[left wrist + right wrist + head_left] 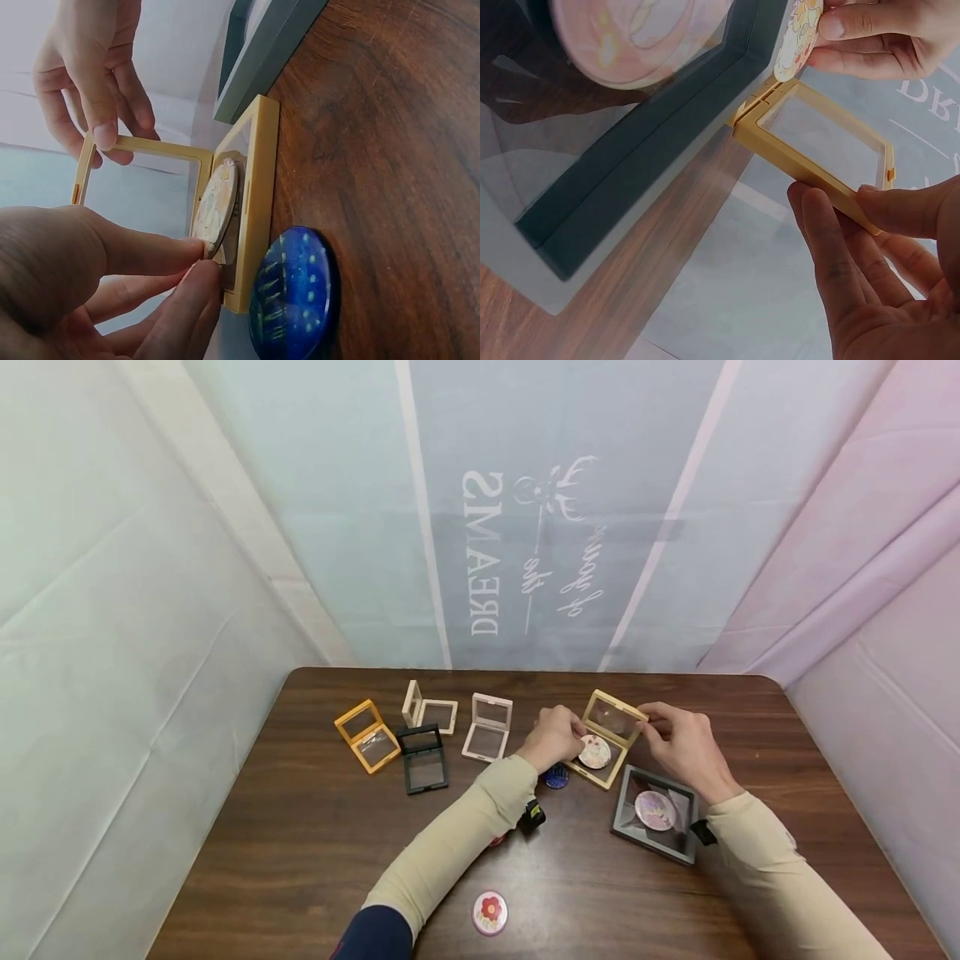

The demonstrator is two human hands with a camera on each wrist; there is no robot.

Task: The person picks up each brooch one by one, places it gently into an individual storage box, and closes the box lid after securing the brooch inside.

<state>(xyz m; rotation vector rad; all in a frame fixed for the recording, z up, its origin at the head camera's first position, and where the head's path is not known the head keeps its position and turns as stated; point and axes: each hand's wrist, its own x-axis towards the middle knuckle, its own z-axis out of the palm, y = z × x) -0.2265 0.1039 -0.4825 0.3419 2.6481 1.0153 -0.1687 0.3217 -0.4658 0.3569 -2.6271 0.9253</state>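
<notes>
A yellow hinged frame [607, 774] with clear film windows lies opened on the table, its lid tilted up. My left hand [556, 737] pinches the edge of a round badge [595, 752] with a colourful print, over the frame's lower half. In the left wrist view the badge [217, 206] leans close to the film; whether it touches is hard to tell. The lid's edge [810, 176] is gripped between thumb and fingers of my right hand [686, 747]. A blue badge [294, 296] lies beside the frame, partly hidden by my left hand in the head view.
Closest to my right wrist is a grey frame [624, 827] holding a pink-purple badge [656, 811]. Left of my hands stand opened frames: orange [369, 770], black [408, 777], cream [454, 717] and pale pink [468, 752]. A flower badge [490, 913] lies near the front.
</notes>
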